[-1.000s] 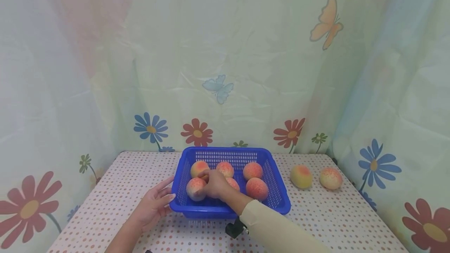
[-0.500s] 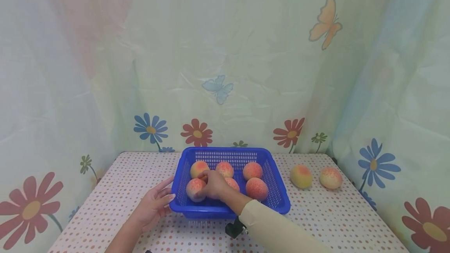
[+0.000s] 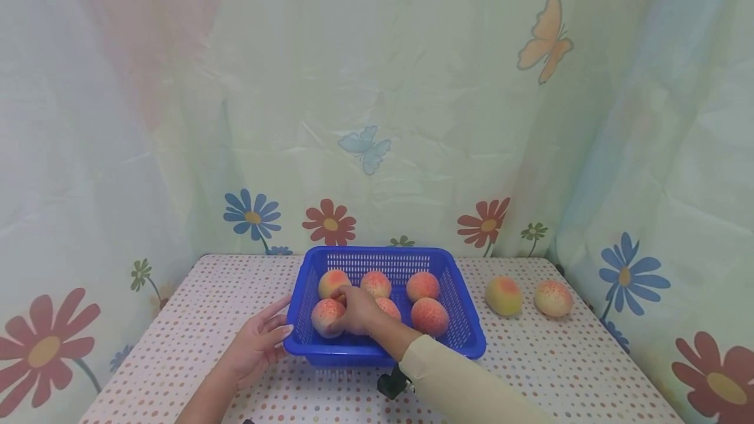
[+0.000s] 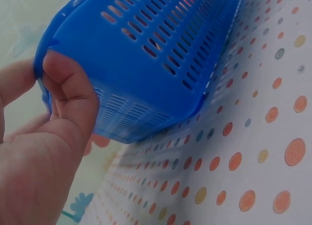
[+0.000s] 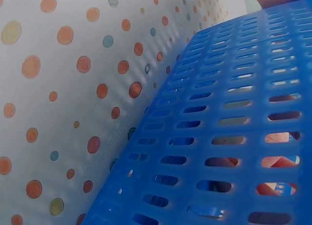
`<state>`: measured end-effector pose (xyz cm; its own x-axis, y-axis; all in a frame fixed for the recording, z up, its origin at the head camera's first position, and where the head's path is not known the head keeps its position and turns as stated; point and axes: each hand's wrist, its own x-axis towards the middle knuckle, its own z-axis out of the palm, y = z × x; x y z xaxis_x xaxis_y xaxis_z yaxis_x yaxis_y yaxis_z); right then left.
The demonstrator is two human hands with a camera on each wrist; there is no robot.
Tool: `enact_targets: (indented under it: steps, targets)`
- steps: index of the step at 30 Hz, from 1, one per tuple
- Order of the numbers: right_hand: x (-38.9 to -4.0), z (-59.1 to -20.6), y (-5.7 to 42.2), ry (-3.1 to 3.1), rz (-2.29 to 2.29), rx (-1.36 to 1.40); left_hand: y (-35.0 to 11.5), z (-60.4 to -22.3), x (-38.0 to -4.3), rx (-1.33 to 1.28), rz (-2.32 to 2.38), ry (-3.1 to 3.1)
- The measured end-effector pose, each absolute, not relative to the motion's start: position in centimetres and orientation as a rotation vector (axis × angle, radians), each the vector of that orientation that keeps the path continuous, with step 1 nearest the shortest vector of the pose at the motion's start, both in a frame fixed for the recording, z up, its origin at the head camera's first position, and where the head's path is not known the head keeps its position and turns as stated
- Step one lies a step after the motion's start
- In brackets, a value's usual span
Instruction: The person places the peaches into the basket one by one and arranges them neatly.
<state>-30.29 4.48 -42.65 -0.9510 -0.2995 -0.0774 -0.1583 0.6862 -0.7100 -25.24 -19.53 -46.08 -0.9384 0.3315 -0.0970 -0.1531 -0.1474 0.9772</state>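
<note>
A blue plastic basket with slotted walls holds several red-and-yellow peaches. My left hand grips its left rim; in the left wrist view the hand's thumb and fingers bend around the rim of the basket. My right hand reaches inside from the front and holds the front-left peach between thumb and fingers. Partly behind this hand is the front-middle peach. The right wrist view is mostly the basket's outer wall, with the held peach out of sight.
Two more peaches, one yellow-green with a red top and one pale and speckled, lie on the dotted tablecloth right of the basket. A flowered curtain hangs behind and at both sides.
The peach under my right hand has turned a little, with more of its red side showing. Both hands and the basket stay in nearly the same place.
</note>
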Motion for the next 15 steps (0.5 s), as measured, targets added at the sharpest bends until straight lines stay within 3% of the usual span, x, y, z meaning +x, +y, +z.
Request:
enact_targets:
  steps: [15]
  targets:
    - [-29.45,-41.81,5.15,2.742,-1.089,-0.396,-19.49,-45.83,-25.1,0.201,2.159,1.807]
